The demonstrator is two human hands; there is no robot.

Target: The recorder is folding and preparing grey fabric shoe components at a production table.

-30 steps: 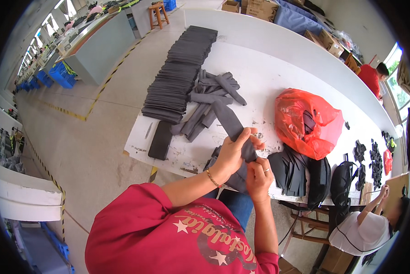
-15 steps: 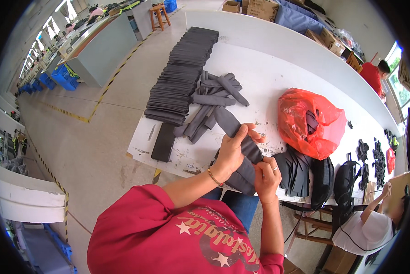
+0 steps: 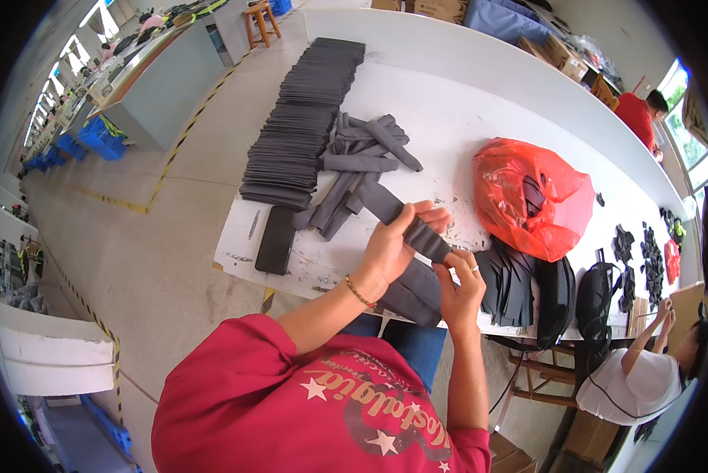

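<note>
A dark grey fabric strip (image 3: 427,239) stretches between my hands over the table's near edge. My left hand (image 3: 389,248) has its thumb on the strip and its fingers behind it. At the strip's near end my right hand (image 3: 462,288), with a ring on one finger, pinches the cloth. Beneath them, wider dark grey fabric (image 3: 419,293) lies at the table edge, partly hidden by my left hand. Loose grey strips (image 3: 362,163) are heaped just beyond my left hand. A long row of stacked, folded dark pieces (image 3: 299,126) runs along the table's left side.
A flat black rectangular object (image 3: 275,240) lies near the left table corner. To the right are a red plastic bag (image 3: 527,197), fanned dark strips (image 3: 508,284) and black padded pieces (image 3: 555,303). A low white partition (image 3: 480,55) borders the far side. A co-worker (image 3: 634,378) sits at right.
My right hand has risen slightly and moved nearer to my left. The strip lies flatter between them, and my left fingers are straighter. The whole view has shifted a little.
</note>
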